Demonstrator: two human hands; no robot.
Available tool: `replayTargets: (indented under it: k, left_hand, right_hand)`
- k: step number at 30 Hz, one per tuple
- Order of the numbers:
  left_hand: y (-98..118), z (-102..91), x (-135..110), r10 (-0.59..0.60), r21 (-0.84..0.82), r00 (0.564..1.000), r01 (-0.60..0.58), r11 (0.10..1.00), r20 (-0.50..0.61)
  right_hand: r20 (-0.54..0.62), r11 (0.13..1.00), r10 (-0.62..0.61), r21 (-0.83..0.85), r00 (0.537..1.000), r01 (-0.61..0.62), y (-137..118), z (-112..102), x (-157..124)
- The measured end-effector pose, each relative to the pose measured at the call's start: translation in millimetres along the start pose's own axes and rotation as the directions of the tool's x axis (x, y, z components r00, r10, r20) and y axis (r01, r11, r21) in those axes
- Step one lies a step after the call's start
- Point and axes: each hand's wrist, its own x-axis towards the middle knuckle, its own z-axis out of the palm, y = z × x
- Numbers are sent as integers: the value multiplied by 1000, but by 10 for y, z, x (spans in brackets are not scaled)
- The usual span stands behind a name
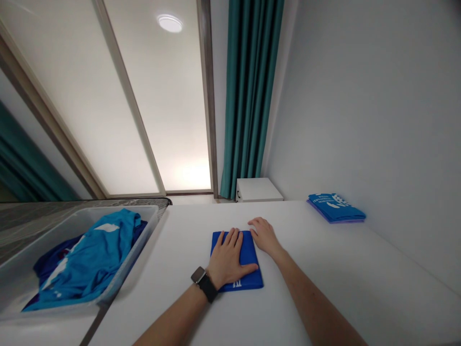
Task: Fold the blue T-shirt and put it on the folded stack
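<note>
A dark blue garment (252,282), folded into a flat rectangle with a bit of white print near its lower edge, lies on the white table (187,307). My left hand (230,257), with a black watch on the wrist, rests flat on top of it, fingers spread. Just beyond the garment's upper right corner is my right hand (264,234), its fingers loosely curved and apart, holding nothing. Whether its fingertips touch the cloth edge I cannot tell.
On the left stands a translucent plastic bin (153,218) with crumpled bright blue and dark blue clothes (93,259) inside. Folded blue clothing (334,207) is stacked at the right by the wall. A small white cabinet (258,189) stands beyond the table's far edge.
</note>
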Motion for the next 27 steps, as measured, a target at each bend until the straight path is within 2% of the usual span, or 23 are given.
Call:
replayTargets:
  k: [3, 8, 19, 27]
  left_hand:
    - [2, -15, 0, 7, 3, 1000, -7, 1000, -15]
    - [10, -35, -4, 115, 9, 993, -115, 993, -19]
    - [26, 22, -9, 99, 1, 995, -100, 995, 29]
    - [40, 14, -13, 108, 6, 994, -108, 994, 23]
  right_hand:
    - [-4, 1000, -2, 16, 1000, 2, 28, 2, 14]
    - [-44, 997, 9, 71, 999, -6, 36, 36, 52]
    - [-19, 998, 59, -34, 998, -60, -146, -3, -20]
    - [0, 995, 64, -75, 998, -63, -188, -30, -33]
